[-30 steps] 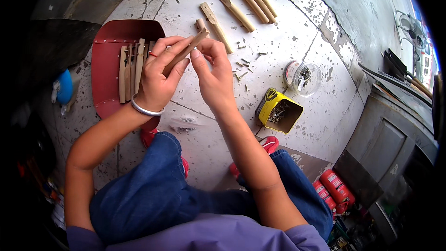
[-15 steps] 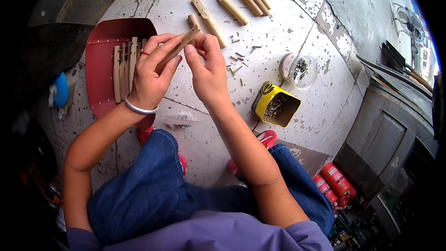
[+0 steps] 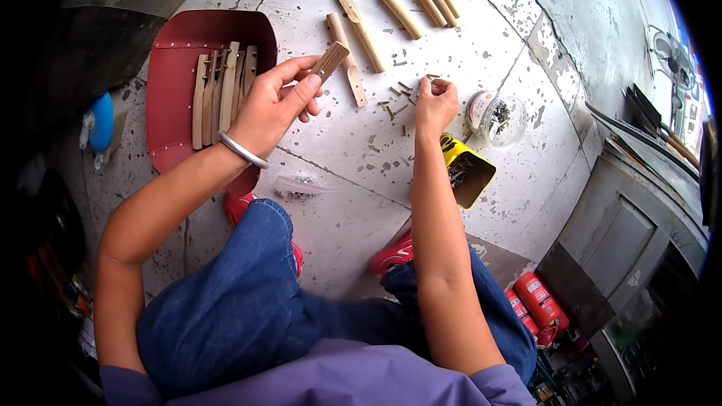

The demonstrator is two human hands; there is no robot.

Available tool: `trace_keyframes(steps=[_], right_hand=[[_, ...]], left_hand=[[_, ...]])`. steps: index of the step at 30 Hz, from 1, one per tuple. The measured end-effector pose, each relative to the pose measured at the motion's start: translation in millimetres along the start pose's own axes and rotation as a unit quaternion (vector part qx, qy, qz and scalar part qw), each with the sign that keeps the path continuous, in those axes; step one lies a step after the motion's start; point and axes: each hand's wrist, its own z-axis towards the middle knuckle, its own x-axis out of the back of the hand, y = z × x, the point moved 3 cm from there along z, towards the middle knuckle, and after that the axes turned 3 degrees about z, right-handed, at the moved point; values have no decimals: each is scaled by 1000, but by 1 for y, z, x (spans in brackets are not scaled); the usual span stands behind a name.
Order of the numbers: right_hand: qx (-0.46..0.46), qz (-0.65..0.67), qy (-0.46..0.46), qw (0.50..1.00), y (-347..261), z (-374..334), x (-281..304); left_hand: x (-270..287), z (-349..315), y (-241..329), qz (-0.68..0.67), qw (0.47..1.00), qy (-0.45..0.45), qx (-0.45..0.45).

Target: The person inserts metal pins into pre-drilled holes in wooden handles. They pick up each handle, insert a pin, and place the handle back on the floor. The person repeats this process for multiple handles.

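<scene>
My left hand (image 3: 282, 101) is closed around a short wooden handle (image 3: 330, 61), whose far end sticks out past the thumb and shows small holes. Out to the right, my right hand (image 3: 438, 111) reaches down to the floor, thumb and fingertips pinched at a small metal screw (image 3: 433, 76). Several loose screws (image 3: 398, 108) lie just left of that hand. Between the hands rests a wooden piece with a scooped end (image 3: 353, 79). More shaped wooden pieces (image 3: 362, 34) lie beyond it, side by side.
A red scoop-like container (image 3: 170, 98) at left holds several wooden pieces (image 3: 228, 94) with screws in them. A yellow tin (image 3: 482, 174) and a clear tub (image 3: 505, 125) of screws stand at right. A plastic bag (image 3: 299, 186) lies near my feet. Red cylinders (image 3: 539, 297) stand lower right.
My right hand has left the wooden handle and moved right, down to the loose screws. My left hand still holds the handle, now slightly farther right. The view has shifted a little.
</scene>
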Motion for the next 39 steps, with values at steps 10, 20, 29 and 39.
trace_keyframes(steps=[10, 20, 29, 39], right_hand=[[-7, 287, -290, 913, -70, -23, 6], [329, 209, -195, 900, -152, -70, 23], [322, 189, -167, 913, -151, -72, 23], [281, -143, -119, 942, -52, 4, -36]], left_hand=[[-7, -6, -1, -32, 996, -41, 66], [-8, -4, 4, -30, 995, -48, 85], [4, -3, -7, -84, 994, -7, 75], [-8, -4, 7, -180, 973, -106, 99]])
